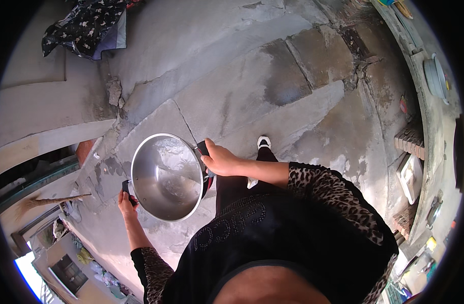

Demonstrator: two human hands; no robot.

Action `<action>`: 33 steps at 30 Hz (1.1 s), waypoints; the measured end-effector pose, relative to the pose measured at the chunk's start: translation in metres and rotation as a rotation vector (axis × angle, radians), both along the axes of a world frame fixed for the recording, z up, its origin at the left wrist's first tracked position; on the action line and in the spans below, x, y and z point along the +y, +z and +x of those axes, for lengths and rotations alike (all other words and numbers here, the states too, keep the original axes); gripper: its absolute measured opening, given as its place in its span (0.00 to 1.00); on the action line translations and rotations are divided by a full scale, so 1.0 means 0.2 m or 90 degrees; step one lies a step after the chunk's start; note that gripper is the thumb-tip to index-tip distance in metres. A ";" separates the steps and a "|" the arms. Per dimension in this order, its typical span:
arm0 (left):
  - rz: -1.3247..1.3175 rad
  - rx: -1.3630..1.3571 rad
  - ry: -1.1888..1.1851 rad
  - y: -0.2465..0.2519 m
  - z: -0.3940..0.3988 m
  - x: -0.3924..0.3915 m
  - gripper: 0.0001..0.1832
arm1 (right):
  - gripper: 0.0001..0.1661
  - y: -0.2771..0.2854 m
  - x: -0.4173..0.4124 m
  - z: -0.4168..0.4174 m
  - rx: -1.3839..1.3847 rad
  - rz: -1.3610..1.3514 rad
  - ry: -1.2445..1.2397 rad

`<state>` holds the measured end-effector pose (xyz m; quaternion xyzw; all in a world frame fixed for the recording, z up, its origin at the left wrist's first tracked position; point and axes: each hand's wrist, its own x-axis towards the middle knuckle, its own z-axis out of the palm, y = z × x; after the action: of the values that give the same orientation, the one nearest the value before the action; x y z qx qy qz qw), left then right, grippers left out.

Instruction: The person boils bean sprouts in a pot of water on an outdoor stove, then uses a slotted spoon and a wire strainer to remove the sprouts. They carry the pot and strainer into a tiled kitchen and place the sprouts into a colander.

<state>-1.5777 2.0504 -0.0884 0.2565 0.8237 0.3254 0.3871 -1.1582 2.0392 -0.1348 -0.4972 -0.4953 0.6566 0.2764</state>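
Note:
A large round stainless-steel pot (pixel 167 178) hangs in the air in front of my body, its open mouth facing up toward me. Its inside is shiny, and what looks like liquid or a wet sheen shows there; I cannot tell which. My left hand (pixel 128 207) grips the black loop handle on the pot's near-left side. On the opposite side, my right hand (pixel 221 157) is closed around the other black handle (pixel 203 148), thumb on top. Below the pot lies the concrete floor (pixel 201 110).
Dark wet patches (pixel 289 76) mark the cracked floor. A patterned dark cloth (pixel 89 28) hangs at upper left. A straw broom (pixel 45 201) lies at left. Along the right runs a concrete counter (pixel 429 152) on brick supports (pixel 410 142), holding a metal basin (pixel 436 79). A white tray-like object (pixel 409 178) sits below.

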 end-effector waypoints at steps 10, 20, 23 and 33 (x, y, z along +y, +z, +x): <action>-0.013 -0.020 -0.098 -0.17 -0.01 1.14 0.15 | 0.31 -0.02 0.79 -0.05 -0.023 0.004 -0.140; -0.083 0.069 -0.226 -0.48 -0.37 1.96 0.16 | 0.23 -0.58 1.16 -0.66 0.057 -0.227 -0.325; -0.142 0.096 -0.278 -0.65 -0.37 2.22 0.16 | 0.15 -0.83 1.29 -0.76 0.045 -0.320 -0.367; -0.166 0.389 -0.596 -1.26 0.28 2.81 0.16 | 0.14 -1.24 1.56 -0.41 0.062 -0.567 -0.490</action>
<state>-1.5225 2.6127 -0.3408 0.6265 0.7301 -0.0738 0.2626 -1.2407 2.3504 -0.3829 -0.6783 0.0571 0.6761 0.2821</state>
